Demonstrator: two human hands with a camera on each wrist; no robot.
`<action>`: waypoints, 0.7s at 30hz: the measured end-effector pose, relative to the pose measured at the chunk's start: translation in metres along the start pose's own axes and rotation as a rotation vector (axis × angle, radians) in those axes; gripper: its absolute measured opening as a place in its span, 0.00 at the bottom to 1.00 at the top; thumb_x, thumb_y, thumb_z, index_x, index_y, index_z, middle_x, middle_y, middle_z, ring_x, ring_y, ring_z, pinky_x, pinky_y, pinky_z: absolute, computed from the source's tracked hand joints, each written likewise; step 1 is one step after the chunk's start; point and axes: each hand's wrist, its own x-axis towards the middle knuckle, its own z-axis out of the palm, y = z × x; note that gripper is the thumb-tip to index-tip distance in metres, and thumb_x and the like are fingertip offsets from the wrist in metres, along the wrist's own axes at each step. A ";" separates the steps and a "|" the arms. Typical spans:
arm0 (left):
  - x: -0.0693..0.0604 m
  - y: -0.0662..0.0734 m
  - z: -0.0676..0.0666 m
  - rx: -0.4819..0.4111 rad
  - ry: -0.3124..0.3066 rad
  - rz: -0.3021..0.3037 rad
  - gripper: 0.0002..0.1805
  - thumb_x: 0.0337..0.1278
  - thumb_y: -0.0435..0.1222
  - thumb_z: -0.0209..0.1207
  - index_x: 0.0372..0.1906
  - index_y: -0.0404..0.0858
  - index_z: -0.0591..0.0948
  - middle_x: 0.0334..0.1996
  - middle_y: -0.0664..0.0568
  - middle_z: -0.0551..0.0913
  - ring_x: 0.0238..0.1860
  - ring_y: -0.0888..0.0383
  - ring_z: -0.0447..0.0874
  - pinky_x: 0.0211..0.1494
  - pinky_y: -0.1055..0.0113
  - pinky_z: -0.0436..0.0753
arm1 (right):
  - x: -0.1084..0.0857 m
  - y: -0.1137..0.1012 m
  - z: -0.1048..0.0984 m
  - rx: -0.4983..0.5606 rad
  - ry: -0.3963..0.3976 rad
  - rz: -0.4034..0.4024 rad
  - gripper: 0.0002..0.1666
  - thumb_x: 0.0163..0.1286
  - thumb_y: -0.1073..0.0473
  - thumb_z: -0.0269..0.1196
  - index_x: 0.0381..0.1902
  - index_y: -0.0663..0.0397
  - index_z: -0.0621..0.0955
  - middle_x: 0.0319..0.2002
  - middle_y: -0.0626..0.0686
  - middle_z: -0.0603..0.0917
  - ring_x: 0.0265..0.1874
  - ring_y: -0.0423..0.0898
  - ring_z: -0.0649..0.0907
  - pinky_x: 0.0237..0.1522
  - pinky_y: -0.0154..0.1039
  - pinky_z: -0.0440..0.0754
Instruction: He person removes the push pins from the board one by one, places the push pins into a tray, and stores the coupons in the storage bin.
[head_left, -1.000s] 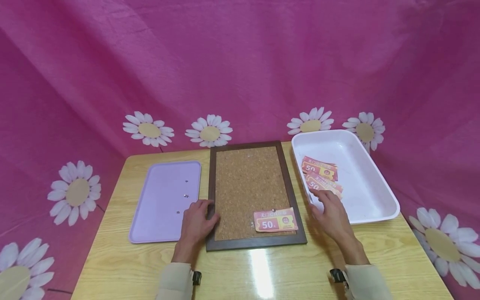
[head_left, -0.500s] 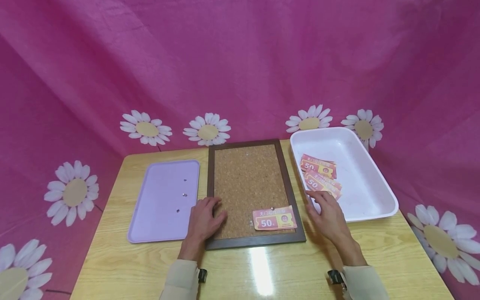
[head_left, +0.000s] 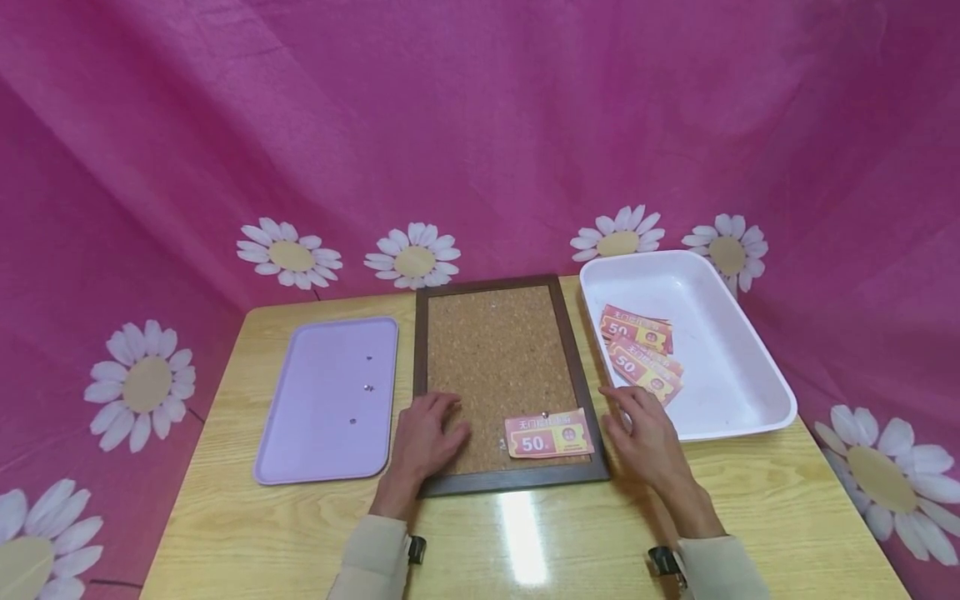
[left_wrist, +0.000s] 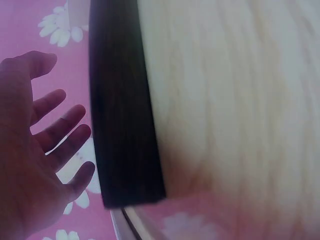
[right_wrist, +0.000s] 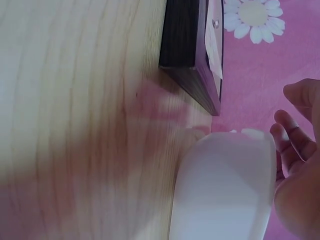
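Note:
My left hand [head_left: 427,442] is above the lower left part of the framed cork board [head_left: 495,358], holding nothing. In the left wrist view its fingers [left_wrist: 62,122] are spread beside the dark frame. A pink and yellow coupon [head_left: 551,437] marked 50 lies across the board's lower right, with a small silver pushpin [head_left: 545,414] at its top edge. Between the board and the white tub [head_left: 738,392] is my right hand [head_left: 645,437], over the tub's near left rim, fingers loosely bent and holding nothing. Several similar coupons [head_left: 637,333] lie fanned in the tub.
On the left, a lilac tray [head_left: 315,400] carries several small metal pushpins [head_left: 368,387]. The wooden table [head_left: 450,550] carries everything and meets a pink flowered cloth [head_left: 480,150] at the back.
My left hand has moved right, from the gap between tray and board to above the board's lower left. My right hand has drawn slightly left, away from the coupons in the tub.

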 end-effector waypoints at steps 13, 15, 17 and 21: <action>0.005 0.024 0.019 -0.010 -0.035 0.064 0.22 0.53 0.51 0.60 0.52 0.47 0.82 0.51 0.54 0.83 0.56 0.52 0.78 0.58 0.52 0.74 | -0.007 -0.012 0.009 -0.031 -0.006 -0.028 0.23 0.54 0.66 0.67 0.50 0.53 0.83 0.40 0.54 0.82 0.41 0.51 0.78 0.45 0.43 0.72; 0.005 0.027 0.021 -0.020 -0.049 0.062 0.22 0.54 0.51 0.60 0.52 0.48 0.81 0.51 0.54 0.83 0.56 0.53 0.78 0.59 0.52 0.73 | -0.008 -0.013 0.010 -0.027 -0.020 -0.028 0.23 0.55 0.65 0.66 0.51 0.53 0.83 0.42 0.53 0.82 0.42 0.50 0.78 0.46 0.43 0.72; 0.006 0.030 0.023 -0.030 -0.071 0.050 0.22 0.55 0.51 0.60 0.53 0.48 0.81 0.51 0.55 0.82 0.57 0.54 0.77 0.60 0.52 0.72 | -0.009 -0.014 0.011 -0.027 -0.031 -0.031 0.22 0.55 0.65 0.66 0.51 0.53 0.83 0.42 0.53 0.82 0.43 0.50 0.78 0.47 0.43 0.72; 0.007 0.034 0.026 -0.031 -0.102 0.041 0.22 0.55 0.53 0.59 0.53 0.49 0.81 0.51 0.55 0.82 0.56 0.54 0.77 0.60 0.52 0.71 | -0.011 -0.017 0.012 -0.029 -0.035 -0.046 0.23 0.54 0.65 0.69 0.51 0.54 0.83 0.43 0.54 0.82 0.43 0.51 0.78 0.47 0.44 0.74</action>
